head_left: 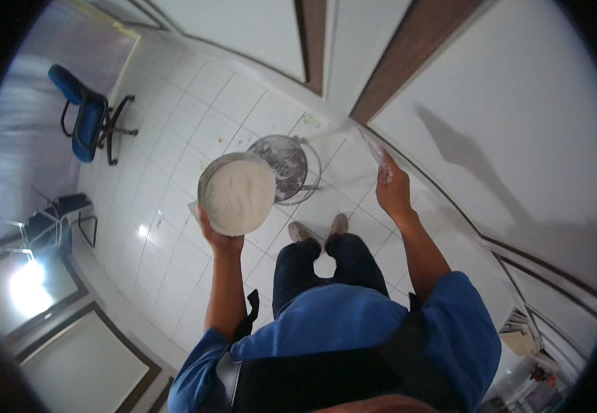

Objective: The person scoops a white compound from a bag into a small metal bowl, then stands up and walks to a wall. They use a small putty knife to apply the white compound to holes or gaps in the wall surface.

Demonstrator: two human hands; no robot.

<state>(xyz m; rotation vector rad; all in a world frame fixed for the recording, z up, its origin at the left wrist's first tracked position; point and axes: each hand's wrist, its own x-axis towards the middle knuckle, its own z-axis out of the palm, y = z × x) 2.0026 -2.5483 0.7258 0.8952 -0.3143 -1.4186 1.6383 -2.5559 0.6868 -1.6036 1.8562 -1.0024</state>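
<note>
My left hand (221,237) is closed on the side of a round bowl (206,180), carrying it in front of me at the left. Pale, cream-white paste or powder (242,196) fills the bowl, its surface smeared in ridges. Out to the right, my right hand (393,191) grips a thin putty knife (374,148), seen almost edge-on and pointing up toward the wall foot. Whitish residue coats the fingers and tool. Just beyond the bowl stands a round stool (283,165), its dark seat dusted white and partly covered by the bowl.
A white wall (519,117) with brown trim (409,58) runs close along my right. White tiles (168,206) cover the floor. At the left are a blue office chair (88,124) and dark metal-framed chairs (44,224). Assorted items (529,375) sit at the lower right.
</note>
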